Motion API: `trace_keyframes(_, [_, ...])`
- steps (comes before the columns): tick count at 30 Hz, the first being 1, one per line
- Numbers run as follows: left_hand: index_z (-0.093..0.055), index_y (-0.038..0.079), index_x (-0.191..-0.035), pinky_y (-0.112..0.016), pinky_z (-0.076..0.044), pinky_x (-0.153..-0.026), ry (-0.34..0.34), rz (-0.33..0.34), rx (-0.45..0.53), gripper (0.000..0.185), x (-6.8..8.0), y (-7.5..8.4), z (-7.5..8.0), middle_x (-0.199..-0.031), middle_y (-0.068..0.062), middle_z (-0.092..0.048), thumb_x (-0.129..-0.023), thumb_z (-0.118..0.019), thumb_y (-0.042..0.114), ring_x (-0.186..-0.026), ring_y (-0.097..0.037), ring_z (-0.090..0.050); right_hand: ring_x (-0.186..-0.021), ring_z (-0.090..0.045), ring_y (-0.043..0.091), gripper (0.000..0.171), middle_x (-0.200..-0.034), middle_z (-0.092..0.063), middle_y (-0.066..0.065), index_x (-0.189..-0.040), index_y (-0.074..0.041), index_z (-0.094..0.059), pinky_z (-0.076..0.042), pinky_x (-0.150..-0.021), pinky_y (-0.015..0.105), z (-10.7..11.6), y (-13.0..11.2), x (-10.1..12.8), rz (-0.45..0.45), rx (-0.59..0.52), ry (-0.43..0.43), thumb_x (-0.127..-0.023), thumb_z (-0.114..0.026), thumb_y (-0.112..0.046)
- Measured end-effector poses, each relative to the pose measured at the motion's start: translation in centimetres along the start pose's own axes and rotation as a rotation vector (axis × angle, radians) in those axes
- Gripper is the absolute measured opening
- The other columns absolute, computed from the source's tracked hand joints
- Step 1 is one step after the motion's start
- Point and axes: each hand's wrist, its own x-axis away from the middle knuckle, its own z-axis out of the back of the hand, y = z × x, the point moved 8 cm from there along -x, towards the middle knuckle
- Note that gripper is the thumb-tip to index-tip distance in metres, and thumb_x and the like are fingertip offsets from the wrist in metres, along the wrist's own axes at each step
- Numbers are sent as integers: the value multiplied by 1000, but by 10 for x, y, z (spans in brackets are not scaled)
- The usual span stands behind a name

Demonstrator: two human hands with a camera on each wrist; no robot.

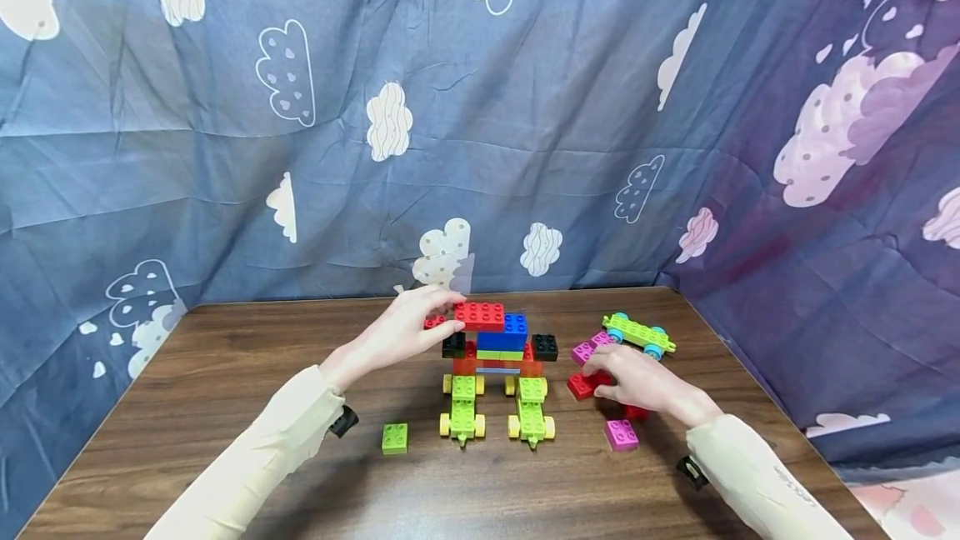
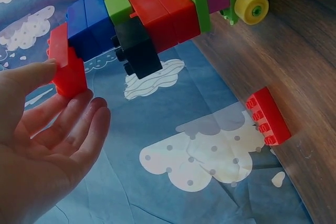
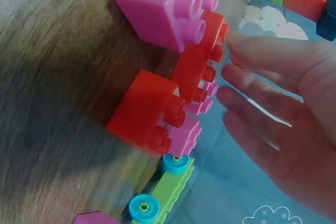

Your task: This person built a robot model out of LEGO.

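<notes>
At the top of a built brick figure, my left hand [image 1: 405, 325] holds a long red brick [image 1: 480, 317] by its left end, thumb on one side and fingers beneath. That brick sits against blue bricks [image 1: 514, 324]. Lower down come lime green bricks, a black brick [image 1: 545, 347] on each side, and red bricks. Two lime wheeled bases [image 1: 462, 408] with yellow wheels form the bottom. On the right, my right hand [image 1: 645, 379] hovers over loose bricks, fingers loosely bent and apart. Its thumb tip is close to the studs of a red brick [image 3: 197, 66]; a smaller red brick [image 3: 142, 109] lies beside it.
Near the right hand lie a pink brick [image 1: 621, 435], more pink bricks [image 1: 582, 352] and a lime wheeled base [image 1: 637, 332] with blue wheels. A lime brick [image 1: 394, 438] lies front left. Behind the figure is another red brick [image 2: 268, 116], close to the table's back edge.
</notes>
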Motion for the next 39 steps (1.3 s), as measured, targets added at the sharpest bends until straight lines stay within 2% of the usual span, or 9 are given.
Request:
trace_keyframes(3, [-65,6,-126,-38,-54,-87,4,-3,-6,37,0,0,1,-110,-7,-68,-93,-69,24,-95,-24,-62,-94,-65,19,29,-101,-70,2,-104,-10,-73,-56,-87,42,0,0,-1,-13,15,8,-77,-83,-14])
trace_keyframes(12, [-66,8,-126,-38,-55,-88,5,1,6,37,1,2,1,-112,-7,-68,-93,-69,24,-97,-24,-63,-105,-64,28,38,-112,-69,8,-109,-10,-71,-53,-95,50,-9,3,-5,-66,-15,-52,-75,-86,-17])
trace_keyframes(17, [-66,6,-126,-37,-55,-89,5,-9,0,38,1,3,0,-112,-7,-68,-93,-69,24,-96,-19,-62,-102,-63,27,35,-109,-67,7,-103,-11,-72,-54,-91,49,-11,1,-7,-63,2,-46,-72,-87,-14])
trace_keyframes(22, [-66,5,-126,-38,-55,-90,7,-8,4,38,1,2,1,-113,-8,-68,-93,-70,24,-97,-19,-62,-102,-65,27,31,-109,-69,7,-98,-13,-72,-55,-89,48,-13,1,-9,-62,34,-42,-72,-87,-13])
trace_keyframes(27, [-66,7,-126,-36,-55,-89,12,-14,-5,37,1,1,1,-112,-7,-68,-93,-70,24,-96,-18,-62,-93,-65,19,30,-104,-71,2,-96,-15,-70,-56,-84,43,-13,3,-10,-51,36,-35,-72,-88,-19])
trace_keyframes(33, [-66,7,-126,-37,-55,-89,12,-9,0,38,1,-1,0,-113,-7,-68,-93,-70,24,-97,-18,-62,-79,-54,6,29,-91,-65,-5,-94,-16,-68,-51,-71,28,0,3,-8,-26,17,16,-73,-87,-23])
trace_keyframes(39, [-66,7,-127,-37,-55,-90,13,-14,-6,38,1,-1,0,-114,-7,-68,-93,-70,25,-98,-19,-63,-75,-50,5,29,-87,-62,-5,-93,-14,-65,-47,-66,25,27,1,-8,6,1,86,-74,-86,-21])
